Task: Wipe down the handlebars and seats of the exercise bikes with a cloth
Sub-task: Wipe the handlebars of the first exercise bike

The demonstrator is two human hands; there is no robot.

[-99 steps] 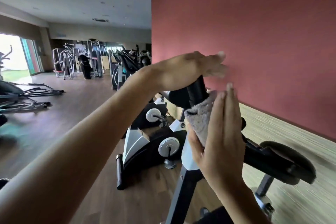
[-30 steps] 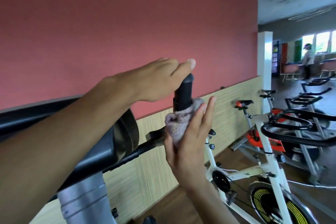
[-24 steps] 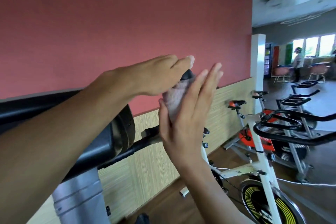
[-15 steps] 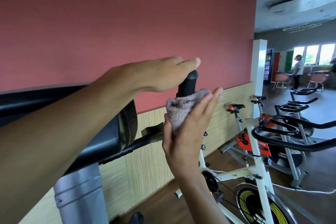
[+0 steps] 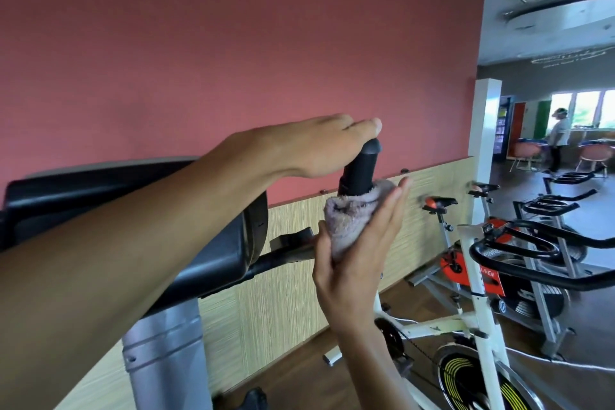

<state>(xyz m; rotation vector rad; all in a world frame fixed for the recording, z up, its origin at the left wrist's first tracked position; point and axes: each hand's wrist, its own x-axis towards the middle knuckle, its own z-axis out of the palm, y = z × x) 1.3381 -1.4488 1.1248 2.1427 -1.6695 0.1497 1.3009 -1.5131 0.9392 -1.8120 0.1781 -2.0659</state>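
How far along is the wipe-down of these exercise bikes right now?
Done: nothing can be confirmed as wiped. In hand: the right hand presses the grey cloth around the upright black handlebar grip, while the left hand rests on its top. Left: the white spin bike's handlebars, its orange seat and the bikes behind have no cloth on them.

Grey cloth (image 5: pixel 349 220) (bunched) around upright black grip (image 5: pixel 361 170)
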